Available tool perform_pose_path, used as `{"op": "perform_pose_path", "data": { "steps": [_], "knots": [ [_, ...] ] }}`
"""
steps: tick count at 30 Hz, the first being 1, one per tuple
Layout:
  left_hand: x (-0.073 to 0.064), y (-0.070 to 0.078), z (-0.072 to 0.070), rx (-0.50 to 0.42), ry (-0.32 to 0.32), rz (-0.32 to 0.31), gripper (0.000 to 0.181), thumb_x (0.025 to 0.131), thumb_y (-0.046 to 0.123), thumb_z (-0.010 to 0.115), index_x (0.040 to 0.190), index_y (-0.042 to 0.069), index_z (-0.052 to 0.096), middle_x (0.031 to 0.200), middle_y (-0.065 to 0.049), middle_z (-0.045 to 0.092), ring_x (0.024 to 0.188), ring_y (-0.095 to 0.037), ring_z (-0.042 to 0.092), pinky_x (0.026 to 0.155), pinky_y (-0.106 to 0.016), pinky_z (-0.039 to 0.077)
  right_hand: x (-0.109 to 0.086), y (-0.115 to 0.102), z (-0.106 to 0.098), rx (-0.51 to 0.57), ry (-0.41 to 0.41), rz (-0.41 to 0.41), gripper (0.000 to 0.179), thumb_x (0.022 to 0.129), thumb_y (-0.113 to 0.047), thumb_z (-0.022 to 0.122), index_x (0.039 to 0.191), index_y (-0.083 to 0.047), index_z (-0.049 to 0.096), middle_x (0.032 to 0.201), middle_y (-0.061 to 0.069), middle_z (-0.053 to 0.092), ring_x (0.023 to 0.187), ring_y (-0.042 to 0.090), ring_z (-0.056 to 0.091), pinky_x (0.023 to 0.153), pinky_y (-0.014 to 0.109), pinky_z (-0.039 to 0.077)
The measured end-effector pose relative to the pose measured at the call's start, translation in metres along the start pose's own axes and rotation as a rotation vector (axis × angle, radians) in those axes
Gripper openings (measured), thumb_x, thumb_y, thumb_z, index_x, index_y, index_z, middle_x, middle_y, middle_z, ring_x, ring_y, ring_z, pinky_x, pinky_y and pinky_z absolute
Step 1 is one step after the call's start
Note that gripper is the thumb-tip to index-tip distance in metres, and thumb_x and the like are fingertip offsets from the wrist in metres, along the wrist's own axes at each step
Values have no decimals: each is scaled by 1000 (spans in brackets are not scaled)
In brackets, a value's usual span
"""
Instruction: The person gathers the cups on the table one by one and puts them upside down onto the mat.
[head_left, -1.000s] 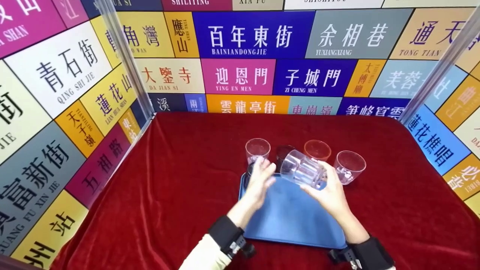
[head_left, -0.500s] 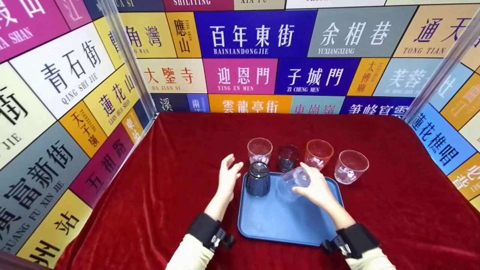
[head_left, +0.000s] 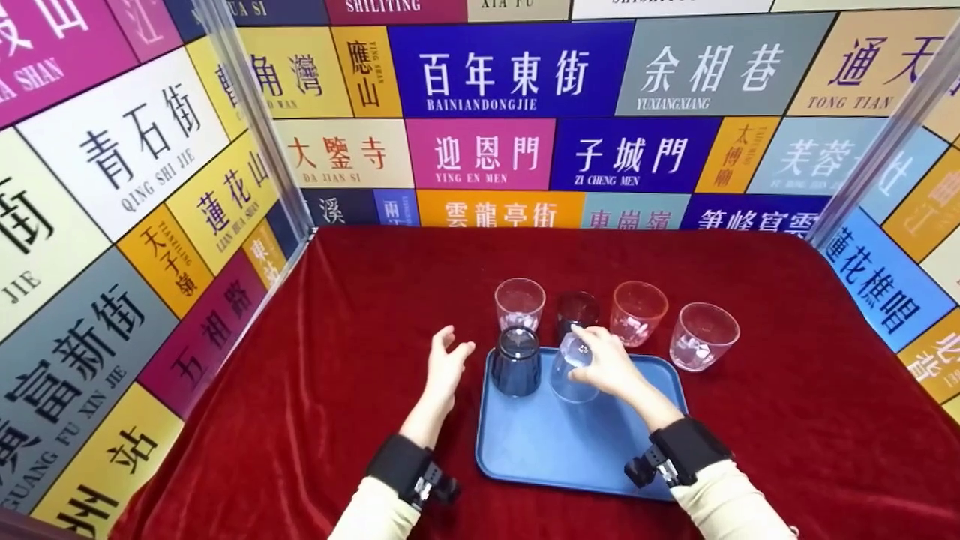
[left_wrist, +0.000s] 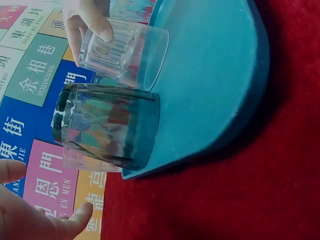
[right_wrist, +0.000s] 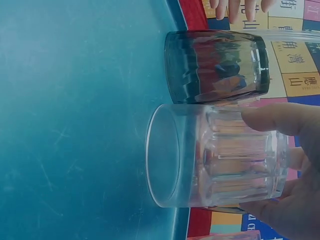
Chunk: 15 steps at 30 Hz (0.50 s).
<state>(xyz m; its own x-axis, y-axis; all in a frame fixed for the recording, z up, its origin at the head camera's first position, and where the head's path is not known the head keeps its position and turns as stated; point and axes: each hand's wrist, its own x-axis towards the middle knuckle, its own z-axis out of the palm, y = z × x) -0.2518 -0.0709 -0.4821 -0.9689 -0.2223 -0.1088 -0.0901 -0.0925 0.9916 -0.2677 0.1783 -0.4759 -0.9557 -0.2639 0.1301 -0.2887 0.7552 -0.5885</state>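
My right hand (head_left: 609,364) grips a clear glass (head_left: 570,384) around its base end, fingers and thumb on opposite sides. The glass is upside down, its rim down at the blue tray (head_left: 577,450). In the right wrist view the fluted clear glass (right_wrist: 225,160) sits beside a dark tinted glass (right_wrist: 215,65). That dark glass (head_left: 516,367) also stands upside down, at the tray's far left corner. My left hand (head_left: 442,371) is off the tray's left side, holding nothing, its fingers apart and slightly bent.
Behind the tray on the red cloth (head_left: 360,315) stand upright glasses: a clear one (head_left: 519,300), a small dark one (head_left: 576,311), an orange-rimmed one (head_left: 637,315) and another clear one (head_left: 703,337). Some have whitish pieces inside. Sign-covered walls (head_left: 480,154) enclose the table.
The clear glass, earlier tilted in the air over the tray, has come down to the tray upside down in my right hand. My left hand has drawn back leftward from the dark glass.
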Motion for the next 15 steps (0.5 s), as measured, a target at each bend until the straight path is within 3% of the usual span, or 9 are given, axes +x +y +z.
{"op": "perform_pose_path", "data": {
  "steps": [10,15],
  "knots": [
    [-1,-5,1,-3,-9,-18,56,83,7,53,134,-3,33,137,-28,33,119,-37,42,94,-51,37,-3,0,2,58,-93,16,74,73,-6,66,139,-1,34,138,25,29,122,43,31,93,57,37],
    [0,-6,2,-5,-20,-20,57,84,8,52,135,-4,32,138,-28,31,119,-37,42,94,-51,37,-2,-1,0,50,-111,7,74,73,-6,66,139,0,33,137,27,29,123,43,31,95,57,35]
  ]
}}
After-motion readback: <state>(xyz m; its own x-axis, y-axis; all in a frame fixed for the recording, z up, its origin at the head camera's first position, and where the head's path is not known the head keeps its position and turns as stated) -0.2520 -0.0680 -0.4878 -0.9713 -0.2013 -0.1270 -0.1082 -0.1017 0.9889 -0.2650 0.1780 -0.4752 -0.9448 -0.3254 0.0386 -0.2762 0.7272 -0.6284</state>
